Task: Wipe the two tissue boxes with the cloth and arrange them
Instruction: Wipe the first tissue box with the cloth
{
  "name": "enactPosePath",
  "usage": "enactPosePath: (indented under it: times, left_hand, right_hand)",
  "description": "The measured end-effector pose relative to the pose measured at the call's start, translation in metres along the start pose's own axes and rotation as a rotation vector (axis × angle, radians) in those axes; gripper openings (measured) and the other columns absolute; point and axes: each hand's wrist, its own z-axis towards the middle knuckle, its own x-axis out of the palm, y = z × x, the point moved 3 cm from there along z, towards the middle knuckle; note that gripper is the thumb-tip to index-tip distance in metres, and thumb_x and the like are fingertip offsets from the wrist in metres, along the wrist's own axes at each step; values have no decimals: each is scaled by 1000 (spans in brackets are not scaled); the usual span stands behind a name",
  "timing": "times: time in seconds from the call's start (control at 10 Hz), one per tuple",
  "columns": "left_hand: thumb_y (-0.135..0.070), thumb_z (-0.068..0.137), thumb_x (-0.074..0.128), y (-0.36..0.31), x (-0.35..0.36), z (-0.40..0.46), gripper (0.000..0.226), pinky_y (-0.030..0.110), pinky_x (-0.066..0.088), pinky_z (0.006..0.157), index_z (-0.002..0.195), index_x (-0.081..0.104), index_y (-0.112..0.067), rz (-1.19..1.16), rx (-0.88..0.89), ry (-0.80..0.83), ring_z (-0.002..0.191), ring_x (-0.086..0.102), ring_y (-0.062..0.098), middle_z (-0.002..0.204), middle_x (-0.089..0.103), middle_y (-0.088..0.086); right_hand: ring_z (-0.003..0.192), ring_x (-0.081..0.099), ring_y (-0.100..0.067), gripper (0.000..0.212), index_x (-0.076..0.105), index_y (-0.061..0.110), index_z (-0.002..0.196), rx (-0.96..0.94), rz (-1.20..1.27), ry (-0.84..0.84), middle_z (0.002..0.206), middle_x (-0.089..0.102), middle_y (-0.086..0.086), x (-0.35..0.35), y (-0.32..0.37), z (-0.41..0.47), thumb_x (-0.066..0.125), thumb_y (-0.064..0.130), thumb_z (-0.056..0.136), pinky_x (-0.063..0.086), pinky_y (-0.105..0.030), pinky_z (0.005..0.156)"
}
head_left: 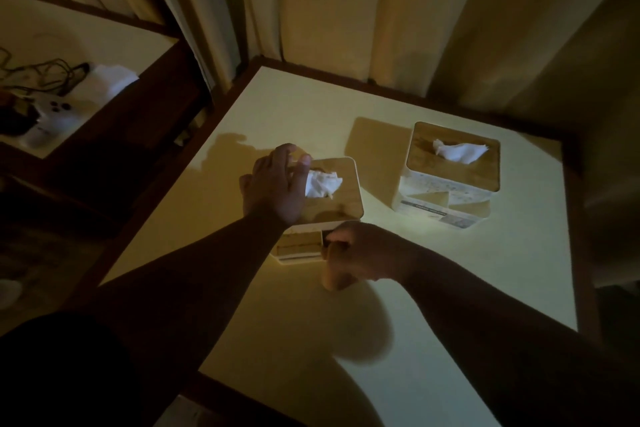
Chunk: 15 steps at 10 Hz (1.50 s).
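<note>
Two tissue boxes with wooden lids stand on the pale table (450,305). The near box (341,199) has a white tissue sticking up from its slot. My left hand (277,184) lies over the left part of its lid, fingers spread and curved down around the lid's left edge. My right hand (360,251) grips a yellowish cloth (332,276) and presses it against the box's front right side. The far box (450,173) stands apart at the right, untouched, with a tissue poking out.
Curtains hang close behind the table. To the left, a lower shelf (69,55) holds a white game controller (52,118), black cables and a white cloth or tissue. A dark wooden rim runs around the table's edge.
</note>
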Motion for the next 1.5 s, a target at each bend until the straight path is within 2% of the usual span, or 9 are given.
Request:
enactPosePath:
  times: [0.2, 0.3, 0.5, 0.6, 0.9, 1.0, 1.3, 1.4, 1.5]
  left_hand:
    - [-67, 86, 12, -3, -2, -1, 72, 48, 29, 107, 135, 49, -29, 6, 5, -4, 128, 49, 20, 135, 60, -2]
    - [-68, 86, 14, -2, -2, 0, 71, 48, 29, 106, 134, 50, -29, 4, 9, -9, 128, 49, 21, 133, 61, -2]
    - [-67, 87, 15, -2, -1, -1, 70, 49, 29, 107, 134, 50, -29, -5, -2, -13, 128, 49, 20, 135, 60, -3]
    - [-66, 89, 17, -3, -1, -2, 66, 49, 30, 107, 134, 49, -29, -7, -9, -12, 128, 49, 20, 135, 60, -3]
    - [-67, 88, 12, -1, -3, 0, 76, 48, 36, 101, 140, 50, -26, 88, 46, 9, 124, 51, 26, 135, 57, 2]
    - [-68, 85, 14, -2, -7, -2, 79, 49, 37, 102, 140, 52, -26, 45, -1, -5, 120, 52, 29, 131, 60, 4]
    - [-67, 88, 16, -2, -5, -1, 77, 51, 37, 102, 142, 51, -24, 28, 27, 2, 122, 51, 30, 133, 58, 5]
    - [-67, 88, 16, -2, -5, -2, 78, 52, 39, 102, 142, 51, -24, 27, 39, 4, 121, 51, 31, 132, 59, 6]
    - [-67, 89, 15, -3, -6, -2, 78, 51, 40, 102, 143, 51, -24, 42, 34, 17, 122, 52, 30, 132, 60, 5]
  right_hand:
    - [111, 63, -25, 38, 58, 10, 136, 84, -284, 121, 121, 64, -9, 9, 10, 27, 57, 18, 98, 52, -36, 101]
    - [110, 63, -24, 36, 59, 10, 135, 23, -352, 100, 122, 64, -8, 3, 14, 22, 55, 19, 100, 54, -34, 97]
    - [63, 51, -11, 22, 66, 20, 101, -50, -617, -218, 83, 56, 4, 11, 19, 0, 69, 33, 82, 40, -25, 55]
    - [57, 46, -10, 13, 66, 16, 94, -87, -630, -293, 78, 52, 2, 18, 22, -2, 66, 28, 89, 39, -26, 55]
    - [85, 61, -17, 40, 58, 16, 135, 2, -290, 139, 113, 60, -4, -6, 6, 16, 63, 22, 95, 50, -24, 67]
    - [94, 63, -22, 31, 63, 17, 117, -5, -560, 162, 107, 65, -2, -3, 16, 16, 68, 30, 90, 53, -34, 86]
    - [67, 56, -14, 21, 64, 24, 89, -116, -879, -95, 78, 59, 6, -5, 21, 9, 70, 42, 83, 51, -30, 62]
    - [72, 56, -12, 29, 67, 25, 102, -122, -753, -81, 85, 60, 7, -4, 15, 7, 65, 47, 84, 49, -27, 63]
    - [102, 60, -19, 40, 58, 24, 132, -70, -553, 106, 122, 63, 1, -4, 6, 13, 61, 36, 94, 44, -27, 78]
